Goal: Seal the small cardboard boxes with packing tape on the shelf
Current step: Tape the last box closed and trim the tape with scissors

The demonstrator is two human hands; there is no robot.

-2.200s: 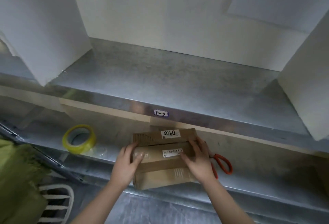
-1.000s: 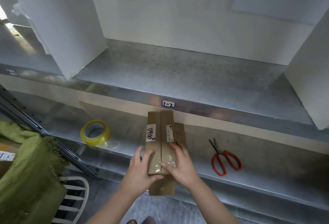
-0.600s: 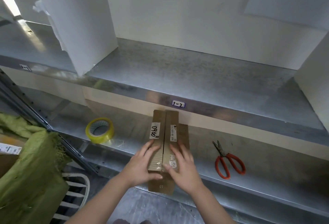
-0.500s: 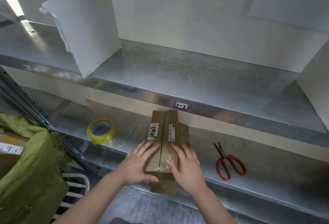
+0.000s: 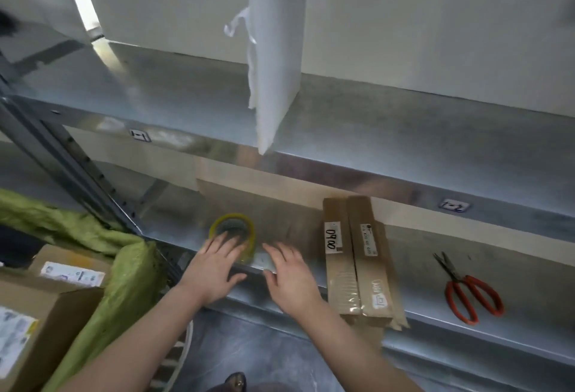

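The work surface is the lower galvanised steel shelf (image 5: 415,267) of a metal rack. Its front lip runs from the left upright across to the right edge of the view. The upper shelf (image 5: 404,130) sits above it and carries small tags marked "1-1" (image 5: 140,135) and "1-2" (image 5: 454,205) on its front edge. A white divider panel (image 5: 277,49) stands upright on the upper shelf against a white wall (image 5: 435,18). A perforated steel upright (image 5: 71,173) supports the rack at the left.

The cardboard boxes (image 5: 354,261) lie on the lower shelf, right of centre. They are narrow, set side by side with their long sides touching, and their near ends overhang the lip. Clear tape crosses the near ends. One white label reads "0900".

The roll of packing tape (image 5: 231,229) lies flat on the same shelf, left of the boxes. The left hand (image 5: 214,270) is flat, fingers straight and spread, with fingertips over the near rim of the roll; contact cannot be confirmed. The right hand (image 5: 291,279) is flat, palm down, between roll and boxes, holding nothing.

Red-handled scissors (image 5: 466,292) lie closed on the shelf, well right of the boxes. Green fabric (image 5: 124,267) and a brown carton (image 5: 46,313) sit below left. The floor (image 5: 264,354) is grey.
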